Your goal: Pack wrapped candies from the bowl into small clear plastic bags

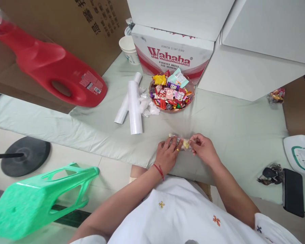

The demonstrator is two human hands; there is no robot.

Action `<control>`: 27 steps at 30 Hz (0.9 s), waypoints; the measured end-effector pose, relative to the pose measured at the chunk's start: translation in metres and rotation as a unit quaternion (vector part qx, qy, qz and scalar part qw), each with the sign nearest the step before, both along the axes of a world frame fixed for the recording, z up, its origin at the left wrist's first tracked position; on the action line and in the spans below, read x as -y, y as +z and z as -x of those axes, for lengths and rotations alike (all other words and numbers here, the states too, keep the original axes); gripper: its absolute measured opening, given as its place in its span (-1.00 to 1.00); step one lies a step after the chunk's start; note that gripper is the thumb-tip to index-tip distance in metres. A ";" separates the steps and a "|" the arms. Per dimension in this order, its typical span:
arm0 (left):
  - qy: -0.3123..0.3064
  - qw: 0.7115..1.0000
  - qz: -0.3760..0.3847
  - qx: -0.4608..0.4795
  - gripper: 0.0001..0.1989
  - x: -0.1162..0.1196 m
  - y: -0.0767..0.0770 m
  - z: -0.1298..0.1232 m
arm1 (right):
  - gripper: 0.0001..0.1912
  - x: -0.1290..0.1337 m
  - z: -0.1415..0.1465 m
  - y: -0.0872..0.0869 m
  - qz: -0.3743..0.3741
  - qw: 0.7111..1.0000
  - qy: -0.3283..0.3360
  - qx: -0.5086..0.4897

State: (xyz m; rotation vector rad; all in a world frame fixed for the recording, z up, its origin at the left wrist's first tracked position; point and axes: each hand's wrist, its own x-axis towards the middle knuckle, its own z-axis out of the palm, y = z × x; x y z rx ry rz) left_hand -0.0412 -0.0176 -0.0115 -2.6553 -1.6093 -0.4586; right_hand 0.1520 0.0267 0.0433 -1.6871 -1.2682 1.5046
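A small clear plastic packet with something pale yellow inside (185,144) lies on the cloth-covered table close to its front edge. Over the packet's left part rests my left hand (167,154), its fingers spread on top; a ring and a red string bracelet show on it. At the packet's right end my right hand (203,147) pinches the clear wrapper between thumb and fingers. Behind the packet stands a round dish (192,96) heaped with wrapped sweets. Whatever lies under my left fingers is mostly hidden.
Two white rolls (135,108) and crumpled plastic (149,107) lie left of the dish. Behind it are a Wahaha carton (167,51) and paper cups (129,49). A red bottle (73,81) stands left. Keys (270,174) and a phone (293,192) lie right; a green stool (40,196) is lower left.
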 end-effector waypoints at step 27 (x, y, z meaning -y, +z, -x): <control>0.039 0.996 0.065 0.044 -0.50 -0.003 0.007 -0.014 | -0.58 0.003 -0.010 -0.014 -0.223 0.963 0.077 0.133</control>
